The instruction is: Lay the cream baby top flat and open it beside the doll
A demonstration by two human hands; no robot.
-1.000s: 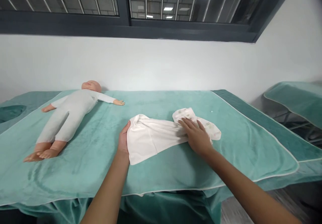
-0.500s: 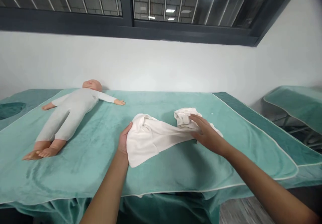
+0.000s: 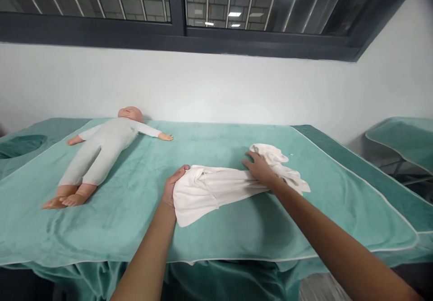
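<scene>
A crumpled white cloth garment [image 3: 216, 187] stretches across the middle of the bed. Its left end is wide, with my left hand [image 3: 173, 184] closed around the edge, thumb on top. At the other end the fabric bunches into a loose heap. My right hand [image 3: 260, 169] lies over the cloth beside this heap, fingers spread apart and palm down, its palm side hidden. To the left, a baby doll [image 3: 110, 141] in a white long-sleeved bodysuit lies on its back, arms out and feet bare. Neither hand touches the doll.
A light green blanket [image 3: 199, 143] with pale piping covers the bed, over a darker green sheet [image 3: 341, 157]. Behind stands a white wall [image 3: 209, 89] under a dark-framed window [image 3: 237, 44]. Another green-covered bed [image 3: 402, 139] is at the right.
My right hand has moved slightly left along the cloth, away from the bunched end. My left hand keeps its hold, and the garment's left end sits a little lower. The view has shifted slightly.
</scene>
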